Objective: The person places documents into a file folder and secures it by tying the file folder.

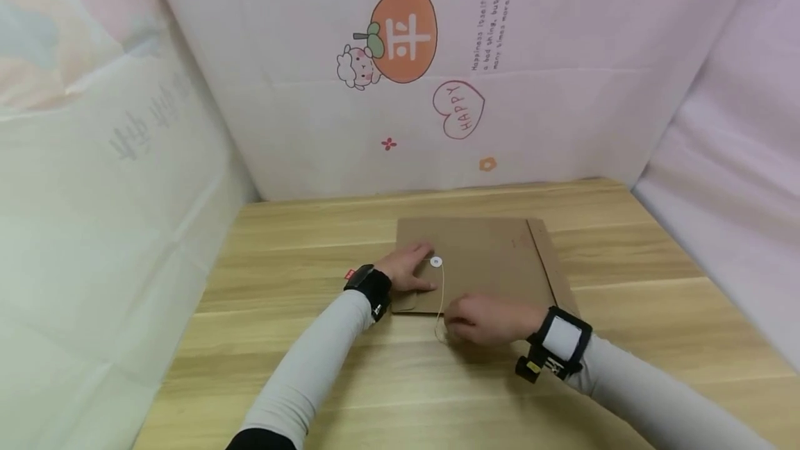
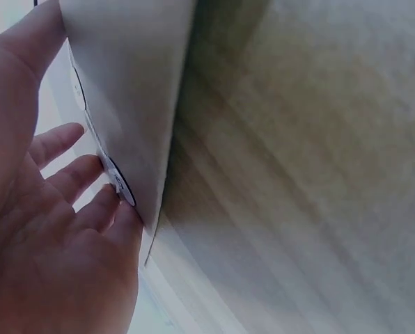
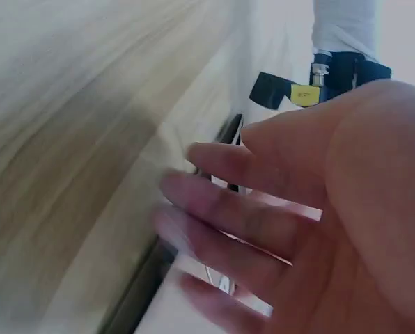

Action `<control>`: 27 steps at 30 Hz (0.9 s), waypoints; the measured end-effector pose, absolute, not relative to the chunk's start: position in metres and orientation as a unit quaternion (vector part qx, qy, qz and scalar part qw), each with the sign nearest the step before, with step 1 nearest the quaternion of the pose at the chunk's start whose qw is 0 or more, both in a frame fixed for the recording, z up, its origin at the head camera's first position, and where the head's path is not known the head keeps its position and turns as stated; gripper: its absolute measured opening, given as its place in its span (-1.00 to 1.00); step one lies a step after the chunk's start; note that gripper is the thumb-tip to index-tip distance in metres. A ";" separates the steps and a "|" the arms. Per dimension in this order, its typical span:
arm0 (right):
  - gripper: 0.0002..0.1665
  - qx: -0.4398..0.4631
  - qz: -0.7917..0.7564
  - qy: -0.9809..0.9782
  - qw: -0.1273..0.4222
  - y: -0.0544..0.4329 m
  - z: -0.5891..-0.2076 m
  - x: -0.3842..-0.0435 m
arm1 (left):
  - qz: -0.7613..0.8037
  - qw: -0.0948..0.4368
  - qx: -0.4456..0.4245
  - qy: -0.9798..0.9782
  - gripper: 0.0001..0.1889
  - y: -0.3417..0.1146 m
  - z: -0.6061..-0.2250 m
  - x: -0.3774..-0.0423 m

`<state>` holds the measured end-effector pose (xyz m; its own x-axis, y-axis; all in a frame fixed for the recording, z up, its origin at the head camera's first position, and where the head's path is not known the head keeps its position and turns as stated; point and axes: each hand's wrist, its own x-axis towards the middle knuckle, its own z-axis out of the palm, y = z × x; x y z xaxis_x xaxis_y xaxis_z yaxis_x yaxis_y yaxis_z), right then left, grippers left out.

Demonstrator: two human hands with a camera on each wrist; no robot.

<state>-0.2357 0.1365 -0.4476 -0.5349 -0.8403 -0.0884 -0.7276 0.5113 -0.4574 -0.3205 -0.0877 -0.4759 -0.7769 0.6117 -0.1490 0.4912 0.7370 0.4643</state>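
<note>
A brown kraft document envelope (image 1: 481, 248) lies flat on the table, with a white round button (image 1: 436, 262) near its left end. Thin pale string (image 1: 443, 290) runs from that button over the front edge and curls on the wood. My left hand (image 1: 406, 268) rests on the envelope's left end, thumb and fingers spread around the button. In the left wrist view a second round button (image 2: 120, 182) shows by the fingertips. By the front edge, my right hand (image 1: 490, 319) is beside the string, its fingers loosely bent and apart in the right wrist view.
The wooden table (image 1: 281, 339) extends on all sides of the envelope. A printed white cloth (image 1: 300, 89) hangs behind it, with more cloth at left and right. A small red tag (image 1: 350, 274) shows beside the left wrist strap.
</note>
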 end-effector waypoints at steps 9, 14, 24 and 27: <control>-0.23 -0.268 -0.132 0.950 0.093 0.174 -0.463 -0.227 | 0.151 0.142 0.287 0.935 -0.13 -0.088 -0.481 -0.310; -0.05 -0.248 -0.090 0.957 0.125 0.177 -0.467 -0.222 | 0.096 0.150 0.285 0.942 -0.15 -0.093 -0.470 -0.307; -0.02 -0.247 -0.073 0.957 0.137 0.181 -0.479 -0.270 | 0.029 0.160 0.288 0.944 -0.08 -0.105 -0.462 -0.286; 0.00 -0.242 -0.065 0.958 0.138 0.184 -0.485 -0.284 | 0.021 0.164 0.305 0.938 -0.07 -0.103 -0.461 -0.269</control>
<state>-0.2835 0.1837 -0.4854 -0.8447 -0.4818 -0.2329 -0.4462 0.8744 -0.1905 -0.2690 -0.1034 -0.4615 -0.7599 0.5792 -0.2952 0.5655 0.8129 0.1394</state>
